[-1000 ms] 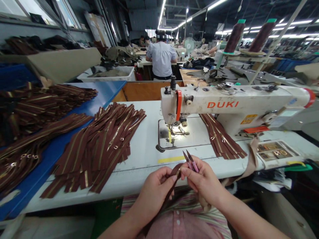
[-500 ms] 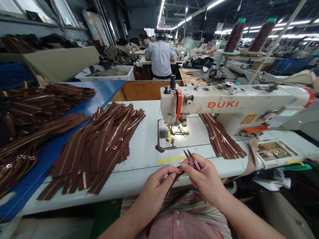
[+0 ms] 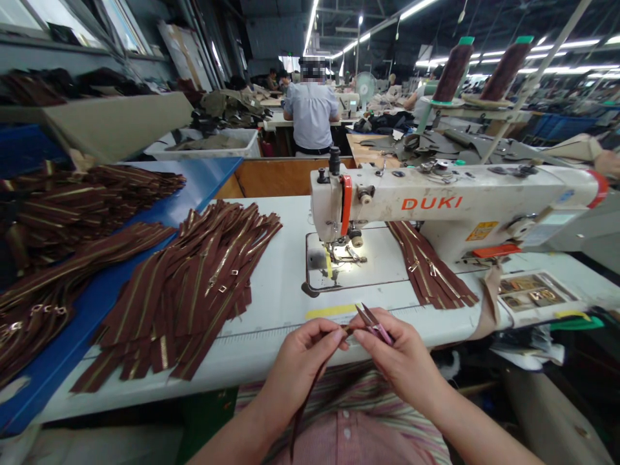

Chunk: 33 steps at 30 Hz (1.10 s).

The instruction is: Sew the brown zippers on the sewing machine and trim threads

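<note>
My left hand pinches one end of a brown zipper, whose strip hangs down toward my lap. Close beside it, my right hand is closed on small thread snips with pinkish-purple handles, their blades pointing up and left. The fingertips of both hands meet near the zipper's end, in front of the sewing machine. To the left on the table spreads a pile of brown zippers with gold teeth and pulls. A smaller zipper bundle lies under the machine arm.
More zippers cover the blue table on the left. A parts tray with metal pieces sits at right. Thread cones stand behind the machine. A person sits ahead, facing away.
The zipper strip has swung out below my left hand and hangs lower. My right hand has turned slightly, with the snips tilted further left. The piles have not moved.
</note>
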Tool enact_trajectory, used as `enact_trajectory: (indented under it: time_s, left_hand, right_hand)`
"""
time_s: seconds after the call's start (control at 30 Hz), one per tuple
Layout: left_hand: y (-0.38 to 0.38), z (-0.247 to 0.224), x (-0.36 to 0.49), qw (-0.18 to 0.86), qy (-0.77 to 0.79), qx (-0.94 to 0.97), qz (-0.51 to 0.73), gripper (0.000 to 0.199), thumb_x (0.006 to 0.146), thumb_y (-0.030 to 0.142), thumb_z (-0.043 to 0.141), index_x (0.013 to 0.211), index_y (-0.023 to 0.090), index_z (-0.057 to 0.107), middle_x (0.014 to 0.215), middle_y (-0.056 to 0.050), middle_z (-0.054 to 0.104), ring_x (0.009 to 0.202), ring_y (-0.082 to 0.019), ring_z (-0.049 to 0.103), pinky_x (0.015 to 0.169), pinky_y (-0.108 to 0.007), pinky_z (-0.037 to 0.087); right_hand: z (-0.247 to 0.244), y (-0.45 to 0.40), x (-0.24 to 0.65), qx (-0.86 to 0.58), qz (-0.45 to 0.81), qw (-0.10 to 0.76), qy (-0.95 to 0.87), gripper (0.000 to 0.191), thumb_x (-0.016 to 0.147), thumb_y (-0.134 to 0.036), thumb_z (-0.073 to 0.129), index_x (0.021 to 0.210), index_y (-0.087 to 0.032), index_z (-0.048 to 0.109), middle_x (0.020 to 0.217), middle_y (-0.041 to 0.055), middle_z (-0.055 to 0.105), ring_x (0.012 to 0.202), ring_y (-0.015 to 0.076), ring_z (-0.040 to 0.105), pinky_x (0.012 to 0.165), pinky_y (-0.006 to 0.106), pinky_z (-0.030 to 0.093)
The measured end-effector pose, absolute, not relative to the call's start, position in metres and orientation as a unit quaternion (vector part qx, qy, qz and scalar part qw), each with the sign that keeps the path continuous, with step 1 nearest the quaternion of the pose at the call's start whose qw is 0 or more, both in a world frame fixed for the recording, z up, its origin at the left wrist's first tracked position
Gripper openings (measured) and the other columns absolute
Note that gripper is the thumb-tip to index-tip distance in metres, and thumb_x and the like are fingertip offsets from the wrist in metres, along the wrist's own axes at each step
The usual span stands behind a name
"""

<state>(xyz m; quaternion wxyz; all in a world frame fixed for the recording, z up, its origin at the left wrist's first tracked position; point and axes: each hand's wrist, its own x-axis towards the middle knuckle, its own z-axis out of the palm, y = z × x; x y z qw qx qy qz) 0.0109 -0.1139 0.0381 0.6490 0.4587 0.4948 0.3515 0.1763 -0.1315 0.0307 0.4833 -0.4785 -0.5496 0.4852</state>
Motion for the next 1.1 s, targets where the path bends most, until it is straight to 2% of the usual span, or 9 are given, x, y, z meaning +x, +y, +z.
enact_trajectory:
  time_s: [0.13, 0.2, 0.27, 0.33, 0.4, 0.53, 0.63, 0.77, 1.1]
  left_hand:
    - [-0.114, 0.035, 0.013, 0.678, 0.478, 0.431, 0.354, 0.032, 0.071, 0.046, 0.068, 0.079, 0.016, 0.061, 0.065, 0.001, 0.064, 0.037, -0.003, 0.028, 0.038, -0.019, 0.016]
    - [-0.114, 0.032, 0.013, 0.673, 0.47, 0.435, 0.371, 0.03, 0.073, 0.044, 0.068, 0.08, 0.016, 0.06, 0.066, 0.0, 0.066, 0.042, -0.005, 0.04, 0.042, -0.018, 0.026]
    - [-0.114, 0.029, 0.012, 0.659, 0.459, 0.448, 0.393, 0.027, 0.077, 0.042, 0.066, 0.082, 0.017, 0.058, 0.068, -0.001, 0.067, 0.058, -0.011, 0.055, 0.057, -0.02, 0.04]
    - [-0.116, 0.027, 0.01, 0.644, 0.451, 0.469, 0.403, 0.024, 0.081, 0.041, 0.062, 0.085, 0.018, 0.057, 0.068, -0.001, 0.067, 0.072, -0.015, 0.062, 0.072, -0.024, 0.044]
    - [-0.118, 0.027, 0.009, 0.625, 0.456, 0.494, 0.397, 0.022, 0.085, 0.041, 0.057, 0.087, 0.019, 0.056, 0.07, 0.0, 0.067, 0.074, -0.016, 0.063, 0.076, -0.026, 0.044]
    - [-0.12, 0.031, 0.01, 0.592, 0.471, 0.528, 0.387, 0.019, 0.087, 0.039, 0.054, 0.084, 0.02, 0.055, 0.074, 0.001, 0.065, 0.075, -0.016, 0.062, 0.076, -0.026, 0.045]
    - [-0.12, 0.032, 0.011, 0.571, 0.482, 0.538, 0.39, 0.019, 0.087, 0.038, 0.054, 0.083, 0.02, 0.055, 0.074, 0.003, 0.061, 0.071, -0.014, 0.059, 0.069, -0.023, 0.045]
    - [-0.119, 0.03, 0.01, 0.55, 0.493, 0.556, 0.38, 0.018, 0.087, 0.038, 0.053, 0.086, 0.02, 0.056, 0.071, 0.004, 0.058, 0.065, -0.012, 0.053, 0.063, -0.022, 0.042]
    - [-0.12, 0.03, 0.009, 0.566, 0.472, 0.552, 0.39, 0.017, 0.088, 0.037, 0.053, 0.083, 0.02, 0.056, 0.074, 0.003, 0.056, 0.07, -0.013, 0.053, 0.067, -0.023, 0.043]
  right_hand:
    - [0.025, -0.133, 0.174, -0.517, 0.535, 0.456, -0.488, 0.02, 0.081, -0.037, 0.063, 0.08, -0.017, 0.064, 0.062, -0.0038, 0.053, 0.046, 0.0076, 0.042, 0.045, 0.021, 0.033]
    - [0.025, -0.13, 0.172, -0.523, 0.554, 0.445, -0.47, 0.025, 0.081, -0.042, 0.062, 0.077, -0.017, 0.061, 0.053, -0.007, 0.044, 0.039, 0.0057, 0.035, 0.039, 0.02, 0.026]
    - [0.025, -0.128, 0.171, -0.522, 0.555, 0.453, -0.462, 0.028, 0.08, -0.044, 0.062, 0.077, -0.016, 0.059, 0.054, -0.0073, 0.044, 0.039, 0.0049, 0.034, 0.038, 0.02, 0.025]
    - [0.026, -0.127, 0.171, -0.52, 0.543, 0.479, -0.452, 0.03, 0.079, -0.046, 0.065, 0.078, -0.016, 0.059, 0.058, -0.0067, 0.045, 0.042, 0.0044, 0.035, 0.039, 0.019, 0.025]
    - [0.029, -0.132, 0.171, -0.512, 0.561, 0.492, -0.426, 0.034, 0.077, -0.049, 0.067, 0.076, -0.016, 0.058, 0.055, -0.0079, 0.041, 0.042, 0.0037, 0.033, 0.039, 0.018, 0.024]
    - [0.038, -0.15, 0.169, -0.447, 0.736, 0.428, -0.274, 0.05, 0.074, -0.065, 0.059, 0.072, -0.015, 0.056, 0.05, -0.0092, 0.036, 0.035, 0.0015, 0.022, 0.035, 0.018, 0.011]
    - [0.04, -0.162, 0.167, -0.411, 0.824, 0.354, -0.163, 0.055, 0.071, -0.069, 0.059, 0.068, -0.014, 0.056, 0.051, -0.0077, 0.039, 0.033, 0.0007, 0.023, 0.034, 0.018, 0.008]
    - [0.037, -0.166, 0.165, -0.417, 0.838, 0.328, -0.127, 0.052, 0.065, -0.063, 0.069, 0.07, -0.013, 0.058, 0.051, -0.0069, 0.043, 0.034, 0.0006, 0.028, 0.034, 0.017, 0.008]
    - [0.04, -0.161, 0.161, -0.419, 0.832, 0.355, -0.082, 0.054, 0.053, -0.061, 0.078, 0.066, -0.013, 0.056, 0.049, -0.0075, 0.045, 0.033, -0.0003, 0.028, 0.035, 0.016, 0.007]
